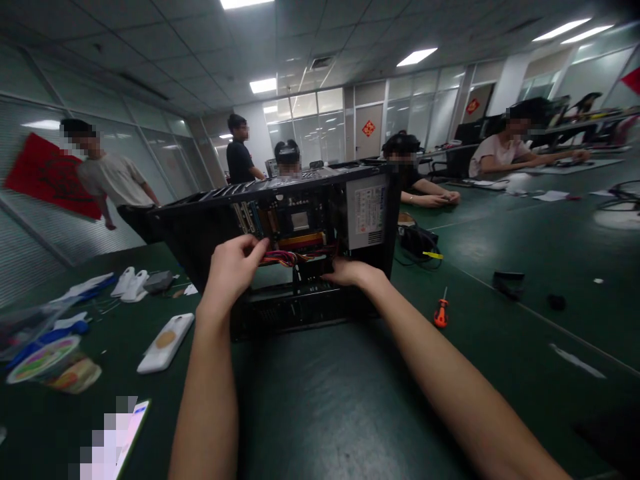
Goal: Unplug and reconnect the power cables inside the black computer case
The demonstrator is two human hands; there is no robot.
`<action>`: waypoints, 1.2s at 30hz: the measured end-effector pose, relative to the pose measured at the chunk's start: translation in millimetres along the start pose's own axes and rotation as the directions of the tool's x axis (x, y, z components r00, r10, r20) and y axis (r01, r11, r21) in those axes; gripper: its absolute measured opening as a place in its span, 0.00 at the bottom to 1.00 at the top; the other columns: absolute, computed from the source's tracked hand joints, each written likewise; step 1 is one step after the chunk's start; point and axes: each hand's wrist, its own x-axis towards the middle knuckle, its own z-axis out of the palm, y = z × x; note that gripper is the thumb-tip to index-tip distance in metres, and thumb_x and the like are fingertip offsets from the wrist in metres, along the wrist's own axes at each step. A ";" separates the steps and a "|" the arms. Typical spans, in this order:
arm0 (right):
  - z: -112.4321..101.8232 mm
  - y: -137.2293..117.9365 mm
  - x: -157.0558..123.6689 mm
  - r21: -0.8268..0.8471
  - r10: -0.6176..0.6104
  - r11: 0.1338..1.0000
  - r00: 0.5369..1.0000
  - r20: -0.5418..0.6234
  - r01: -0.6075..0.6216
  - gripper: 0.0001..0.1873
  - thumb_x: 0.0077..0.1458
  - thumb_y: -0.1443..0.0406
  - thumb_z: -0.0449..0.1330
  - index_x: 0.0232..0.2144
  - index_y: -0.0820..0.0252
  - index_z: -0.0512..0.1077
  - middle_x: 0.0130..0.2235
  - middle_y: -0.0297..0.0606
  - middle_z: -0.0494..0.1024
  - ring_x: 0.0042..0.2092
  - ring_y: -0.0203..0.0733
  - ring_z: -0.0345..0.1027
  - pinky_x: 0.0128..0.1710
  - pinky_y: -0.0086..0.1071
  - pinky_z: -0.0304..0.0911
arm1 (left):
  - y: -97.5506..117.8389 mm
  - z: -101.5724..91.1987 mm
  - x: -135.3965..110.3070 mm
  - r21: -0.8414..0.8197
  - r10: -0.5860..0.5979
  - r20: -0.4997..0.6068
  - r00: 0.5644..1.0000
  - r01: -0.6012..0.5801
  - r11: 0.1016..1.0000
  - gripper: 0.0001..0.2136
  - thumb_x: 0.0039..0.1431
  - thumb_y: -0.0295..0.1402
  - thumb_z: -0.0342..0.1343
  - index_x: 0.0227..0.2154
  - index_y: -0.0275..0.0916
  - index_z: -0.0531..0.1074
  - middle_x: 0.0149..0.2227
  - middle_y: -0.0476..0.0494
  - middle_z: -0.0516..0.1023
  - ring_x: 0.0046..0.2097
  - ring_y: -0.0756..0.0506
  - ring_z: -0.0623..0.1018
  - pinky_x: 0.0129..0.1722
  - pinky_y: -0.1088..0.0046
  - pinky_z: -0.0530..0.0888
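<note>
- Dark green bench (300, 413), spread across the lower frame; several people sit or stand beyond it along the top.
- Open black computer case (200, 230), on the bench at centre frame, its exposed inside facing the viewer.
- Labelled silver power supply (367, 210), inside the case at its upper right.
- The 2 bare hands, both reaching into the case: the left hand (234, 263), left of centre, has thumb and fingers pinched together, seemingly on the cables' left end; the right hand (353, 272), right of centre, reaches in with fingers pointing left. Whether it grips anything, I cannot tell.
- Multicoloured cable bundle (285, 257), at centre frame between the hands, strung across the case below the circuit board (300, 220).
- Risk, as a judgement: a hard tug on the cables could strain a connector, and a wrist pressed on the metal edge could get scraped.
- Hard to make out: the right fingertips, lost in shadow; both cable ends; small board details, dim and blurred.
</note>
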 end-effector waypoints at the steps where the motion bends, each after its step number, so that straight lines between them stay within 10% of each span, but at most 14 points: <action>1: 2.1 2.4 10.3 0.028 -0.015 1.000 0.999 0.037 0.014 0.14 0.56 0.59 0.64 0.41 0.63 0.79 0.42 0.51 0.82 0.41 0.50 0.77 0.37 0.34 0.68 | 0.2 -4.1 0.0 0.027 0.006 -0.034 0.999 -0.005 1.000 0.21 0.62 0.49 0.50 0.24 0.38 0.74 0.23 0.48 0.73 0.27 0.48 0.69 0.28 0.73 0.59; 9: 15.7 -0.9 29.2 0.313 -0.246 0.926 0.966 0.073 0.212 0.22 0.65 0.57 0.52 0.22 0.60 0.73 0.25 0.36 0.75 0.27 0.37 0.64 0.29 0.31 0.57 | -9.7 -14.0 -5.2 0.098 0.079 0.001 0.997 -0.079 0.992 0.20 0.63 0.48 0.49 0.22 0.39 0.70 0.23 0.48 0.72 0.27 0.47 0.69 0.29 0.72 0.62; 15: -4.6 -24.6 22.2 0.767 -0.279 0.553 0.939 -0.200 0.327 0.23 0.61 0.50 0.54 0.24 0.61 0.72 0.27 0.35 0.76 0.30 0.38 0.66 0.35 0.31 0.60 | -15.6 -9.7 -3.3 0.208 0.112 0.049 0.992 -0.120 0.971 0.26 0.51 0.54 0.62 0.41 0.36 0.72 0.41 0.38 0.77 0.39 0.40 0.76 0.39 0.66 0.72; 22: -17.5 -44.9 7.2 0.996 -0.147 0.073 0.989 -0.034 0.045 0.16 0.63 0.53 0.56 0.39 0.59 0.75 0.36 0.40 0.82 0.35 0.41 0.74 0.35 0.33 0.69 | -28.9 4.2 -5.6 -0.069 0.238 0.378 0.895 -0.229 0.971 0.24 0.58 0.46 0.60 0.53 0.39 0.73 0.56 0.39 0.76 0.57 0.37 0.74 0.59 0.61 0.69; 26: -28.6 -54.2 -0.2 0.988 -0.135 -0.149 0.988 -0.072 0.052 0.20 0.66 0.53 0.48 0.46 0.56 0.73 0.39 0.39 0.82 0.38 0.43 0.76 0.38 0.38 0.72 | -20.9 14.8 -6.7 -0.240 0.301 0.372 0.878 -0.223 0.945 0.26 0.58 0.40 0.61 0.58 0.39 0.69 0.59 0.39 0.74 0.60 0.37 0.73 0.61 0.61 0.68; 36: -29.2 -66.0 -11.6 0.993 -0.175 -0.077 0.979 -0.105 0.093 0.21 0.66 0.51 0.51 0.48 0.58 0.74 0.44 0.39 0.81 0.44 0.41 0.75 0.41 0.33 0.70 | 8.5 32.6 -11.9 -0.347 0.331 0.087 0.940 -0.283 0.894 0.40 0.51 0.38 0.67 0.65 0.37 0.57 0.64 0.33 0.67 0.63 0.36 0.69 0.64 0.59 0.65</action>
